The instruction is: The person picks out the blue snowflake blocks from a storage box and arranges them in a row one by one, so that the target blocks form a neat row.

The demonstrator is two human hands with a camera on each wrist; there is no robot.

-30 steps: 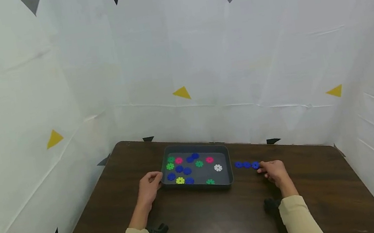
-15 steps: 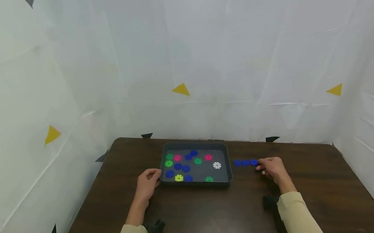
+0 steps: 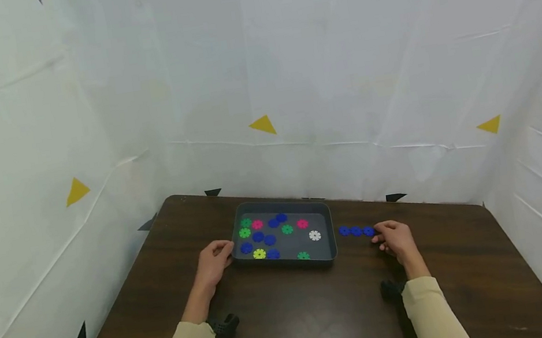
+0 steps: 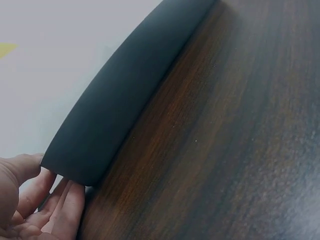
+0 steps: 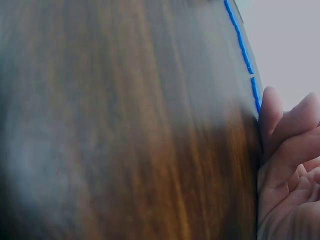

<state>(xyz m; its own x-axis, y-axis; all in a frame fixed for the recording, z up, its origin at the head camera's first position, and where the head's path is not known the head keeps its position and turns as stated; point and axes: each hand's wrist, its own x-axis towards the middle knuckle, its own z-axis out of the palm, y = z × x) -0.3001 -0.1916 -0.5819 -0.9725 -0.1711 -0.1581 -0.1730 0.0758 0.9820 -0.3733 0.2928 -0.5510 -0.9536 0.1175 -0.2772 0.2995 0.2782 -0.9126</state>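
Observation:
A dark grey tray [image 3: 285,265] stands on the brown table, with flower-shaped notched discs in blue, green, pink, yellow and white lying inside. My left hand [image 3: 213,264] holds the tray's left corner. In the left wrist view, the thumb is at the rim of the tray [image 4: 110,100] and curled fingers are at its lower edge. Right of the tray, three blue notched discs [image 3: 356,231] lie flat in a row. My right hand [image 3: 396,239] rests on the table with its fingertips at the rightmost disc. From the right wrist, the blue discs [image 5: 240,40] show edge-on beside relaxed fingers.
The wooden table [image 3: 303,316] reaches back to white sheeting [image 3: 298,71] with coloured triangles, which also closes off both sides. A dark wrist device [image 3: 225,326] sits at the left cuff, and another dark device [image 3: 392,290] at the right.
The head view has tilted slightly, so the table sits higher in it. The right fingertips have eased back a little from the rightmost blue disc. The left hand keeps its place on the tray.

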